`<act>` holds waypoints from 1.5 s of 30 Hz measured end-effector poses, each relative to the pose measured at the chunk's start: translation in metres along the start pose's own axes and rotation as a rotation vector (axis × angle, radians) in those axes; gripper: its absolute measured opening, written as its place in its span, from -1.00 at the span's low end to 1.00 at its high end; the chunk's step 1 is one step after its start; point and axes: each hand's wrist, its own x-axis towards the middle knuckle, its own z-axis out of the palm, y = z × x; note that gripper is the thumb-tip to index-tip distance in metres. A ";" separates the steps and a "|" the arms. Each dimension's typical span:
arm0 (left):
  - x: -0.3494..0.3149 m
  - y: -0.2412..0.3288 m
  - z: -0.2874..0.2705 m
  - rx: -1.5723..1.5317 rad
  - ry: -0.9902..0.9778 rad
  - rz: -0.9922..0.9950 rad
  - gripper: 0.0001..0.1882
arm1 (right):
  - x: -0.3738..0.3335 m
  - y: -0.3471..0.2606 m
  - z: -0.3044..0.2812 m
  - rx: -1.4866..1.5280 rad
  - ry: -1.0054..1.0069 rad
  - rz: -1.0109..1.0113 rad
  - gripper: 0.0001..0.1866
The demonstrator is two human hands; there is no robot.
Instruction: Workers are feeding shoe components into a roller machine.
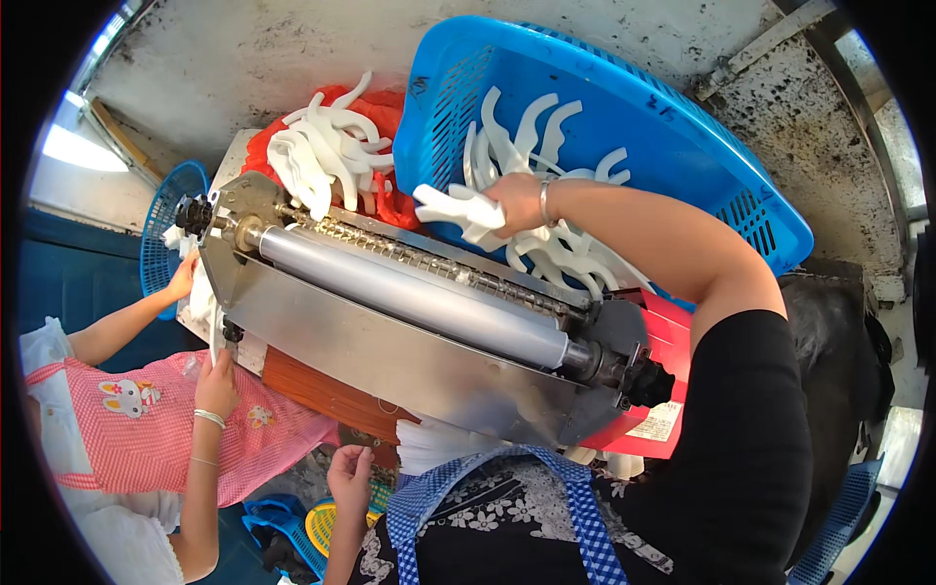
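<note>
My right hand (520,205), with a bracelet at its wrist, is closed round a bunch of white curved foam-like strips (458,212). It is over the near left side of a large blue plastic basket (634,83), where more such strips lie. Below it is a metal machine with a long silver roller (409,297). On the near side of this machine, my left hand (349,476) hangs low by my apron, its fingers curled in with nothing visible in them. White material (439,446) lies close to it, between the machine and my apron.
A co-worker in a pink apron (166,419) stands at the left, both hands on white strips at the machine's end. Another pile of strips (327,146) rests on red plastic (385,107) behind the machine. A red box (668,327) sits under its right end. Small baskets (322,526) are below.
</note>
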 end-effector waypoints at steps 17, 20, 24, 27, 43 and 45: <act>0.007 0.007 -0.005 0.038 -0.173 0.302 -0.90 | -0.237 0.054 0.001 -0.017 0.905 0.973 -0.18; 0.004 0.016 0.000 0.041 -0.190 0.349 -0.90 | -0.261 -0.031 0.004 -0.004 1.260 0.474 -0.55; 0.004 0.007 0.018 0.058 -0.278 0.407 -0.88 | -0.266 -0.178 0.074 -0.107 1.203 0.047 -0.66; -0.003 0.031 0.042 0.400 -0.443 0.730 -0.72 | -0.260 -0.224 0.161 -0.095 0.921 -0.217 -0.78; -0.010 0.086 0.063 0.964 -1.054 0.833 -0.13 | -0.258 -0.242 0.309 0.441 1.162 0.559 -0.75; 0.001 0.096 0.049 0.596 -1.267 0.508 -0.16 | -0.258 -0.246 0.294 0.516 1.269 0.589 -0.78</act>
